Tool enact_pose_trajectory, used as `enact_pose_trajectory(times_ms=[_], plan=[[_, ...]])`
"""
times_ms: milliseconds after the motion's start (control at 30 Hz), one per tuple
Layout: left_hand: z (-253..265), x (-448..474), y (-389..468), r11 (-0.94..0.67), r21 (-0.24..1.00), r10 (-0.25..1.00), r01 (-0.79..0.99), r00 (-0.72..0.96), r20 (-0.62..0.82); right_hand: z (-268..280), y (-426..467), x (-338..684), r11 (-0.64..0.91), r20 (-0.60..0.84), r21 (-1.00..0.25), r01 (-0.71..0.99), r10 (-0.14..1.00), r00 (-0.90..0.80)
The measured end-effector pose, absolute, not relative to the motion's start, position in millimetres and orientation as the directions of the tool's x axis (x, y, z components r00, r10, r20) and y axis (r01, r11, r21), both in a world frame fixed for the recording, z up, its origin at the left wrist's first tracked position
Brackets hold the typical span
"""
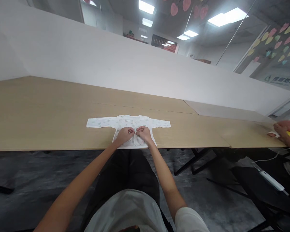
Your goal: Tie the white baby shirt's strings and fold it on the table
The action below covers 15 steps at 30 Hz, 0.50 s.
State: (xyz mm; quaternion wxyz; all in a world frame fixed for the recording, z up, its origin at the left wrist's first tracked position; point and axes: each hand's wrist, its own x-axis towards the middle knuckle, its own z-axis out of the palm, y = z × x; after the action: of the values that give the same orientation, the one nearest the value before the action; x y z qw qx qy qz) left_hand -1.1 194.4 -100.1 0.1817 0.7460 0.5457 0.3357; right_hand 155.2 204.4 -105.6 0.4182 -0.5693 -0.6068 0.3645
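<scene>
A small white long-sleeved baby shirt (128, 121) with a faint print lies flat on the wooden table, its sleeves spread to both sides and its hem by the near edge. Down its middle runs a front opening. My left hand (126, 134) is closed in a pinch on the shirt, just left of that opening. Just right of it, my right hand (143, 132) pinches the cloth in the same way. The fingertips of both hands are close together but apart. Any fastener between them is too small to make out.
The long light-wood table (50, 109) runs left and right, with a white partition (106, 61) along its back. At the far right another person's hand (286, 133) is near a yellow object. A black chair (263, 190) with a white power strip (272, 180) stands below, right.
</scene>
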Motion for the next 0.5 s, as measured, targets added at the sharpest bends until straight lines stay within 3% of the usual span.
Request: enact_pose_trajectory(times_ms=[233,500], plan=[[-103.5,-2.3,196.6,-0.274,0.547,0.953,0.791,0.149,0.262,-107.8,206.2,157.1,0.108,0.09,-0.903,0.416,0.994,-0.062],[-103.6,-6.6,197.0,-0.356,0.568,0.924,0.742,0.188,0.334,-108.9,210.4,160.3,0.169,0.117,-0.854,0.491,0.984,-0.136]])
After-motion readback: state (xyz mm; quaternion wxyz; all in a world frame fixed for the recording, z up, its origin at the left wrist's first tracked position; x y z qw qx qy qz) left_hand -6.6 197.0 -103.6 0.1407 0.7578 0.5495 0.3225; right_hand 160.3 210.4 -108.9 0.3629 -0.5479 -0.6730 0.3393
